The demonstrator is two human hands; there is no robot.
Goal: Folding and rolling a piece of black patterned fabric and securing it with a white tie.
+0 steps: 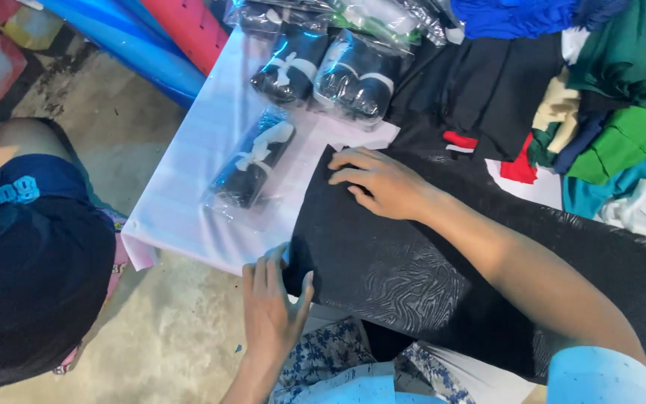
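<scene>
Here, nearest first.

Left hand: the left hand (271,303) sits at the near corner of the black cloth (413,262), thumb on top of the cloth's edge and fingers wrapped at the corner, so it is pinched on the fabric.

Lap: just below that hand there is a blue-and-white flowered garment (323,355) and a light blue sleeve (600,374) on the person's own right arm.

Black cloth: it lies spread flat, its left edge over the white sheet (188,179), the rest running off to the right under the forearm; a faint wavy pattern shows on its near part.

Right hand: the right hand (383,179) rests palm down on the far left corner of the black cloth, fingers stretched out and slightly apart, pressing flat and gripping nothing.

White sheet: it covers a low surface, and its near edge hangs over the bare concrete floor (151,344).

Single packet: one rolled dark garment tied with a white band, in a clear plastic bag (252,161), lies on the white sheet just left of the right hand, not touching it.

Other packets: two more bagged dark rolls (330,67) lie side by side at the far end of the sheet, with more clear bags behind them.

Clothes heap: to the far right is a pile of loose clothes (600,112) in black, green, blue, cream and red.

Rolls: blue and red rolls (166,37) lean at the far left.

Other person: a person in dark blue clothes (31,254) crouches at the left, well apart from both hands.
</scene>
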